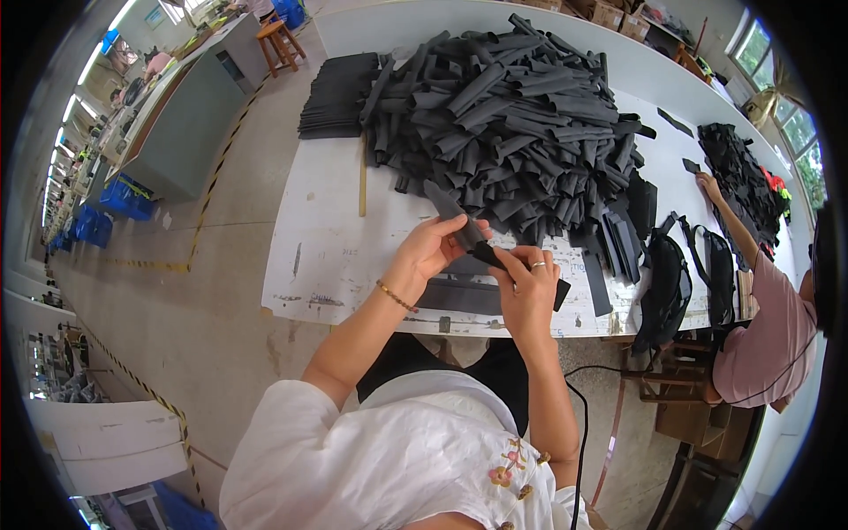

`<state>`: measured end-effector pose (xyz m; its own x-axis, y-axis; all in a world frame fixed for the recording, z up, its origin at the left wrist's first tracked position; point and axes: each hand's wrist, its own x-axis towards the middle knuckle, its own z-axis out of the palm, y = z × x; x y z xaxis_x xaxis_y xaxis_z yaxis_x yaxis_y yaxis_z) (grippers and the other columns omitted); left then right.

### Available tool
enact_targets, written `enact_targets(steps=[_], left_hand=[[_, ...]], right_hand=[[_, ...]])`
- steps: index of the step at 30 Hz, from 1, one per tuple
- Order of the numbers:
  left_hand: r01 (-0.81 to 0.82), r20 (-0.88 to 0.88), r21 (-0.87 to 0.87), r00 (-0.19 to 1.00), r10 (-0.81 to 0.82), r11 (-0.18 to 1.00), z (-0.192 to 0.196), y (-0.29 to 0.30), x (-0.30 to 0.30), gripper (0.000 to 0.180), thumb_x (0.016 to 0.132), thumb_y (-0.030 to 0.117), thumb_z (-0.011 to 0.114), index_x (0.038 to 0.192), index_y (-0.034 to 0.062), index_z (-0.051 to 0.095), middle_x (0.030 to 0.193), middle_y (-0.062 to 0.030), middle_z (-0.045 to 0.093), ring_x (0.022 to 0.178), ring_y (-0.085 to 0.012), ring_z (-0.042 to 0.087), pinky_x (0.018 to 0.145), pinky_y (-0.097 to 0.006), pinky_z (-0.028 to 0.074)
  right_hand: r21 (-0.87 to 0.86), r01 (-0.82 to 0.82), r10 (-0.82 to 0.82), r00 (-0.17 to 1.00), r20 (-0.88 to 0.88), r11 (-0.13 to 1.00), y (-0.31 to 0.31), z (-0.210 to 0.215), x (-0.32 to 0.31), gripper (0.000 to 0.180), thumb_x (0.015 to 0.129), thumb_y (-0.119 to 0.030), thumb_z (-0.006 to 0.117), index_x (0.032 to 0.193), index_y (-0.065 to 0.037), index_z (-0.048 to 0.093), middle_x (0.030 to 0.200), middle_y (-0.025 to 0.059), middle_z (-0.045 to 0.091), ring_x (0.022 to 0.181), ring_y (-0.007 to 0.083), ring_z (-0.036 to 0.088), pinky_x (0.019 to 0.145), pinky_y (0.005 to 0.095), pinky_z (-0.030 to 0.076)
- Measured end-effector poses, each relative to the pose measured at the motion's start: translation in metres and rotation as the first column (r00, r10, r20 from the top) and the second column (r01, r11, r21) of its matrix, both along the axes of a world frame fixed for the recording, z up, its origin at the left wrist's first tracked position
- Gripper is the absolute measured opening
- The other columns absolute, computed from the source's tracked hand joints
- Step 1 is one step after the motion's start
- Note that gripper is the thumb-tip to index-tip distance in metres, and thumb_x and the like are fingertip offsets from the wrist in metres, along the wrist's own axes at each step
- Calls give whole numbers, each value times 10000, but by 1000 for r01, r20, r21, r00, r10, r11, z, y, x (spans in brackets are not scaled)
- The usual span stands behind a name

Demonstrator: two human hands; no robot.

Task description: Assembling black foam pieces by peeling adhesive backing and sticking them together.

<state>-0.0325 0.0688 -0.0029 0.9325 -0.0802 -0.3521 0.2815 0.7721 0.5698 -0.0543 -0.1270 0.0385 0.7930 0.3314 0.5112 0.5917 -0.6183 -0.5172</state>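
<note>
A dark grey fabric strip (444,203), partly curled, is held between my two hands above the near part of the white table (322,221). My left hand (433,247) has its fingers closed round the strip's middle. My right hand (527,287) pinches its nearer end, where a blacker section shows. Some of the strip is hidden by my fingers. Beneath my hands a flat dark grey piece (459,299) lies along the table's front edge. Just beyond them rises a big heap of curled dark grey strips (503,115).
A neat stack of flat dark pieces (338,97) sits left of the heap, near a thin wooden stick (362,181). Black bags (667,287) lie at the table's right. A person in pink (767,340) works there, reaching toward another dark pile (738,177). A black cable (583,415) hangs beside my right arm.
</note>
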Motion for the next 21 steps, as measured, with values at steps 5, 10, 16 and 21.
enact_targets(steps=[5,10,16,21], left_hand=[[19,7,-24,1000,-19,1000,6,-3,-5,219,953,112,594,1105,-35,538,1136,-207,635,1056,-328,651,935,-420,553],[-37,85,58,996,32,998,21,-10,-17,251,952,62,566,1186,12,488,1161,-236,621,1061,-336,649,940,-438,545],[-156,228,169,967,115,973,45,-21,-34,492,939,-1,548,1378,65,335,1181,-252,609,1089,-339,638,930,-440,544],[-280,330,124,916,227,952,56,-33,-42,584,931,0,559,1431,75,266,1188,-239,612,1089,-315,636,924,-416,537]], right_hand=[[-28,29,-27,998,48,999,1,3,1,287,729,-71,762,1014,-85,731,925,53,602,888,250,546,793,389,389],[-108,64,-46,985,164,992,4,4,-4,356,696,-56,768,1045,-98,715,945,40,589,900,246,544,798,402,389],[-78,83,-62,967,248,993,15,10,-11,456,686,-32,768,1129,-94,680,971,42,577,933,256,538,804,402,387],[94,48,-62,985,158,994,26,10,-17,537,718,-5,756,1231,-62,606,1082,121,566,965,311,538,845,434,411]])
